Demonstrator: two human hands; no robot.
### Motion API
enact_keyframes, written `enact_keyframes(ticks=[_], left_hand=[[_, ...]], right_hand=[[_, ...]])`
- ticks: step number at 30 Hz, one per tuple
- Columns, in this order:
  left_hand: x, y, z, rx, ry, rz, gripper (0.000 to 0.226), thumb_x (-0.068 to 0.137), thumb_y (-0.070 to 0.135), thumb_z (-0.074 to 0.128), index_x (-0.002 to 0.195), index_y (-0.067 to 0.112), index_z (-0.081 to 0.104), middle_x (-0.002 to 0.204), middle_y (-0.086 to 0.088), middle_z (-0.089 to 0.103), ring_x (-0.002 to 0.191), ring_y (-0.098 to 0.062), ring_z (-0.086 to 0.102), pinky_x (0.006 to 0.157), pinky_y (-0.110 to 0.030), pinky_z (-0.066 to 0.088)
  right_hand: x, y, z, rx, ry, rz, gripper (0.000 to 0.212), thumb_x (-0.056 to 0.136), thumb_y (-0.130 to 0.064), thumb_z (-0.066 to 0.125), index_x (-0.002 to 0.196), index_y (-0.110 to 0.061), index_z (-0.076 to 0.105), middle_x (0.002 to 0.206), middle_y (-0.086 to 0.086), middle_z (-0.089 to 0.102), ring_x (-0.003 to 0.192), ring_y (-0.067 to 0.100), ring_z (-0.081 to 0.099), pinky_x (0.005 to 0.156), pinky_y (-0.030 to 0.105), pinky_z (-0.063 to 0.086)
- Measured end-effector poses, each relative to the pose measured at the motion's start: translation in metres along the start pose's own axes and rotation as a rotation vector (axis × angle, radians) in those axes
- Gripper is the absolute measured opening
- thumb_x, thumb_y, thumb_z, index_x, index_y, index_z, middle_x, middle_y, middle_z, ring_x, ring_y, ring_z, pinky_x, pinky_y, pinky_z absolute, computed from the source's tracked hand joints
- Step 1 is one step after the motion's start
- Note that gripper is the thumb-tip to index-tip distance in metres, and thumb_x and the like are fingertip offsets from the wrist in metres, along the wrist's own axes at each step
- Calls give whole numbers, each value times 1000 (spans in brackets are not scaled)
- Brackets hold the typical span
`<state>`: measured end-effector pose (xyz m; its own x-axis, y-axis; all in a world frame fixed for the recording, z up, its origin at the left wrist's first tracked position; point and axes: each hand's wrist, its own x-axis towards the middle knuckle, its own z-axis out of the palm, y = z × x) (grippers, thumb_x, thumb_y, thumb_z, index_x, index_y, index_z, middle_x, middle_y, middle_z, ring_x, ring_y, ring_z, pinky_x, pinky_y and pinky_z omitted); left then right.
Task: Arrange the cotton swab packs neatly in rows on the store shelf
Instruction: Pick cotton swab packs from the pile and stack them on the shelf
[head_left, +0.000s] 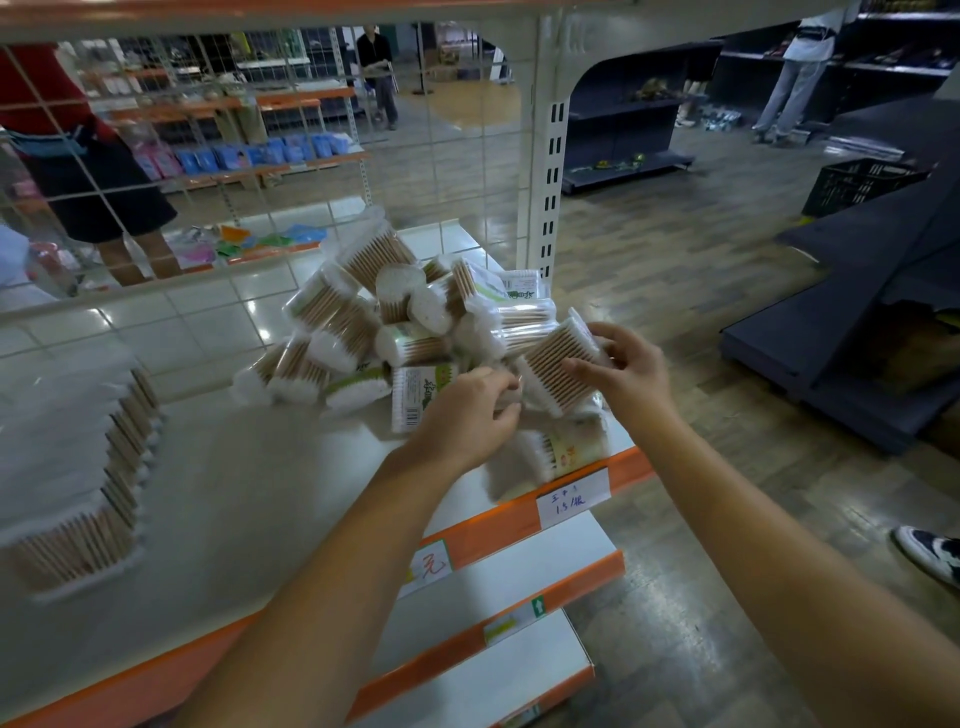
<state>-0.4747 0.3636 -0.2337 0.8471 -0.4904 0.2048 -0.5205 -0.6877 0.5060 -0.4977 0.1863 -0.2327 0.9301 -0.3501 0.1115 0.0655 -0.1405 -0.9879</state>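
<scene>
A loose heap of cotton swab packs (395, 322) lies at the right end of the white store shelf (249, 467). My right hand (623, 369) grips one clear pack of wooden-stick swabs (558, 364), tilted above the heap's near right side. My left hand (467, 415) reaches into the heap's front edge, fingers curled around a pack that is mostly hidden beneath them. A labelled pack (415, 395) stands just left of that hand. At the shelf's left end, several packs stand in a neat row (78, 467).
A wire grid panel (260, 156) backs the shelf and a white slotted upright (550, 171) stands at its right. The orange front rail carries price tags (571, 501). Lower shelves step out below. Other people stand beyond the grid and at the far right; dark shelving lies right.
</scene>
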Motion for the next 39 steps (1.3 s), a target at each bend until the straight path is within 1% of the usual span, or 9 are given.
enact_keyframes(ticks=[5, 9, 16, 22, 25, 31, 34, 37, 39], left_hand=[[0, 0, -16, -84, 120, -20, 27, 88, 19, 59, 114, 11, 61, 104, -3, 62, 90, -12, 57, 73, -17, 38], [-5, 1, -33, -275, 198, -89, 18, 85, 21, 62, 102, 14, 65, 92, 1, 65, 89, -14, 60, 78, -25, 45], [-21, -10, -49, -480, 223, -88, 33, 80, 23, 69, 109, 31, 55, 95, 10, 61, 96, -8, 58, 83, -40, 52], [-41, -26, -69, -520, 187, -69, 53, 73, 20, 76, 119, 31, 52, 106, 8, 62, 105, -13, 58, 85, -33, 51], [-54, -35, -85, -512, 168, -79, 53, 58, 37, 78, 104, 43, 53, 102, 5, 64, 97, -11, 61, 77, -28, 52], [-82, -61, -116, -477, 201, -105, 38, 70, 6, 76, 93, 31, 59, 90, 5, 65, 79, -3, 61, 71, -17, 49], [-96, -77, -131, -493, 210, -154, 40, 67, 6, 79, 103, 11, 61, 96, -9, 67, 87, -18, 65, 78, -28, 52], [-112, -95, -147, -494, 230, -184, 38, 62, 10, 80, 93, 21, 61, 87, 0, 67, 86, -21, 66, 79, -37, 54], [-123, -107, -157, -491, 259, -215, 40, 64, 4, 80, 86, 30, 59, 81, 7, 65, 81, -18, 65, 79, -39, 54]], right_hand=[[-3, -12, 0, 42, -26, -46, 43, 68, 5, 73, 105, -12, 60, 95, 10, 64, 91, 28, 63, 79, 39, 55], [-8, -22, 7, 88, -88, -89, 44, 67, 9, 73, 104, -11, 61, 88, 9, 65, 88, 27, 61, 78, 39, 55], [-25, -37, 32, 52, -247, -165, 43, 66, 9, 73, 95, -20, 61, 88, 5, 64, 89, 27, 63, 79, 44, 55], [-37, -49, 63, -125, -352, -243, 44, 63, -5, 80, 100, -20, 62, 86, -11, 62, 73, -5, 59, 69, 12, 48], [-44, -55, 83, -289, -373, -345, 44, 64, -19, 82, 102, -29, 60, 89, -11, 64, 80, 0, 59, 73, 12, 46], [-57, -72, 125, -420, -473, -430, 43, 68, -17, 80, 108, -15, 64, 91, -5, 61, 76, -5, 52, 66, 1, 39], [-62, -78, 147, -440, -530, -432, 47, 69, -18, 79, 113, -14, 63, 101, -4, 60, 89, 1, 55, 74, 2, 39], [-67, -82, 169, -500, -581, -462, 47, 73, -14, 76, 118, -16, 60, 103, -7, 57, 98, 11, 56, 85, 20, 46], [-71, -86, 183, -466, -601, -437, 49, 75, -11, 74, 119, -24, 56, 103, -9, 54, 91, 0, 54, 84, 13, 46]])
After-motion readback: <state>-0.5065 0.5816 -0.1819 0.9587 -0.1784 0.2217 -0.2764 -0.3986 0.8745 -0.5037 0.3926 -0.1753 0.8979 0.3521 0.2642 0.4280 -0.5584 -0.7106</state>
